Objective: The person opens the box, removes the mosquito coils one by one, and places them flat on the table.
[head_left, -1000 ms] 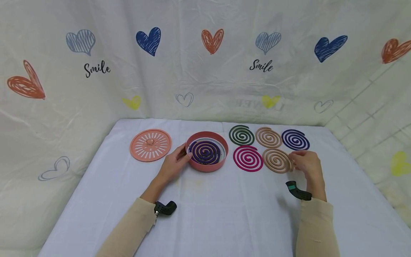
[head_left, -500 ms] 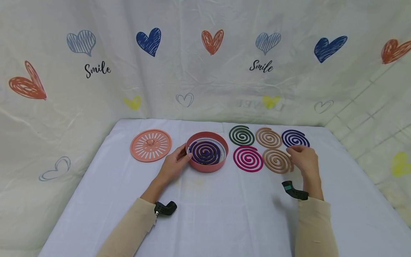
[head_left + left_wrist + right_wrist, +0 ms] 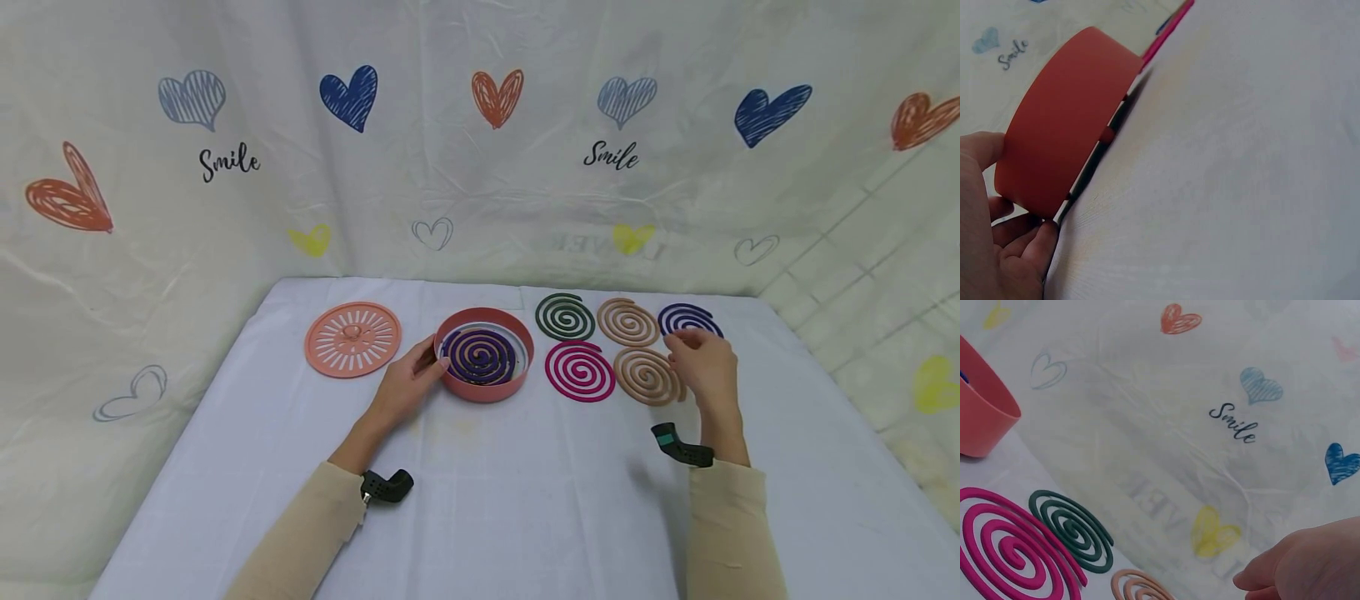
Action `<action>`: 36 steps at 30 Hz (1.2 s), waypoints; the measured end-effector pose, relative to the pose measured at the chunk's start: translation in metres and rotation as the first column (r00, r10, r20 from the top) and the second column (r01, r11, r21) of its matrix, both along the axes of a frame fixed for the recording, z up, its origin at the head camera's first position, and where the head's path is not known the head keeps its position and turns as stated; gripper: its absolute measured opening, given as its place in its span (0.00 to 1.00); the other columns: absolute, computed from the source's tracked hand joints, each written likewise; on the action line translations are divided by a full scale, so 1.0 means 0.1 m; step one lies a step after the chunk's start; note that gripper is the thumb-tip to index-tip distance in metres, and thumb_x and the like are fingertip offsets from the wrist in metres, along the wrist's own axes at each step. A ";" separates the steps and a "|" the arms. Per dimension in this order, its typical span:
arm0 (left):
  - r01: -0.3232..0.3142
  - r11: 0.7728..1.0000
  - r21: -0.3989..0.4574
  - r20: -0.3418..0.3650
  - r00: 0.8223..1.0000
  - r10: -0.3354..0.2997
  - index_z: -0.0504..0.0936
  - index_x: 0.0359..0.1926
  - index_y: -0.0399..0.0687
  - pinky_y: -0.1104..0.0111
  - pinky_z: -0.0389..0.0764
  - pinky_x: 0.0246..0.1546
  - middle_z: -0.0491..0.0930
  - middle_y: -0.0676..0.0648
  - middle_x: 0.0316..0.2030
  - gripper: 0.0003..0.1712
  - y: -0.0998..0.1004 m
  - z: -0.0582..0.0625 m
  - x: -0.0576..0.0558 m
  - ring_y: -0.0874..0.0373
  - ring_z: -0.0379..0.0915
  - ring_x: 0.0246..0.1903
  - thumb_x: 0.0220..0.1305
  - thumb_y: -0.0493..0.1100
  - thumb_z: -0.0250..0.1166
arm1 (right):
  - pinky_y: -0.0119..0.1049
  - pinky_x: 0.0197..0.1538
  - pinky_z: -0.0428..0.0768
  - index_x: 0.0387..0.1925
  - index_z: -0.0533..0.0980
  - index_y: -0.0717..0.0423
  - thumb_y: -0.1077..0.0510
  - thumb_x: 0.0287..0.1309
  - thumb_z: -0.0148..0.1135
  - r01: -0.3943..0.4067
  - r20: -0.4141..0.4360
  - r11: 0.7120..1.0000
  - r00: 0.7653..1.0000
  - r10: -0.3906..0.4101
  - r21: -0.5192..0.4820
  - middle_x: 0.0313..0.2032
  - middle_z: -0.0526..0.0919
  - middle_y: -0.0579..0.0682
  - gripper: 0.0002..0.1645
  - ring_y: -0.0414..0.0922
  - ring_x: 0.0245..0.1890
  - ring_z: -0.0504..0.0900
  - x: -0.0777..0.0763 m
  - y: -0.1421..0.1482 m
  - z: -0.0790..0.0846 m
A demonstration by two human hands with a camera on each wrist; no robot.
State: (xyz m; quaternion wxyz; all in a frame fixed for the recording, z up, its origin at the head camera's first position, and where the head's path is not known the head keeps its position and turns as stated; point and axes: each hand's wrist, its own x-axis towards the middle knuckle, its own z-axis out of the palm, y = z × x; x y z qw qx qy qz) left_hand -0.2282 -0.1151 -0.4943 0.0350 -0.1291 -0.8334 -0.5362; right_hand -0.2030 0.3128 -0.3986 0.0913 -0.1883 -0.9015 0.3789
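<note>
My left hand grips the left side of a round coral mosquito coil holder, thumb at the rim and fingers low on the wall. Inside the holder lie a purple mosquito coil and tan coil showing between its turns. My right hand, fingers loosely curled, is over the near edge of another purple coil, just above a tan coil. Nothing shows between its fingers in the right wrist view, where the hand appears at the lower right. The purple coil's near part is hidden behind the hand.
A slotted coral lid lies left of the holder. Right of it lie a green coil, a pink coil and a second tan coil. A heart-printed cloth hangs behind the white table.
My right hand has moved from the lower tan coil's right edge up and slightly left, toward the purple coil. My left hand and the holder stay in place.
</note>
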 end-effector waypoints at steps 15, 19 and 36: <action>0.008 1.000 -0.001 0.020 1.000 -0.008 0.66 0.74 0.51 0.61 0.74 0.69 0.73 0.46 0.69 0.37 -0.01 0.00 0.00 0.54 0.71 0.67 0.70 0.58 0.61 | 0.16 0.28 0.79 0.65 0.74 0.61 0.41 0.70 0.51 0.035 -0.053 0.999 0.998 -0.036 -0.024 0.54 0.82 0.63 0.33 0.37 0.33 0.84 -0.02 -0.07 0.06; 0.006 1.000 -0.006 0.015 1.000 -0.006 0.66 0.74 0.51 0.61 0.74 0.69 0.73 0.46 0.68 0.36 0.00 0.01 0.00 0.54 0.71 0.67 0.71 0.57 0.61 | 0.15 0.27 0.78 0.64 0.74 0.62 0.42 0.70 0.52 0.030 -0.083 0.999 0.996 -0.033 -0.034 0.52 0.83 0.64 0.33 0.32 0.28 0.81 -0.02 -0.11 0.08; 0.008 1.000 -0.010 0.015 1.000 -0.008 0.65 0.74 0.52 0.61 0.74 0.69 0.73 0.46 0.69 0.36 -0.01 0.02 0.01 0.54 0.71 0.67 0.71 0.58 0.61 | 0.13 0.29 0.77 0.63 0.75 0.60 0.41 0.71 0.53 0.000 -0.126 1.000 0.992 -0.003 -0.022 0.51 0.83 0.63 0.33 0.37 0.32 0.84 -0.01 -0.26 0.14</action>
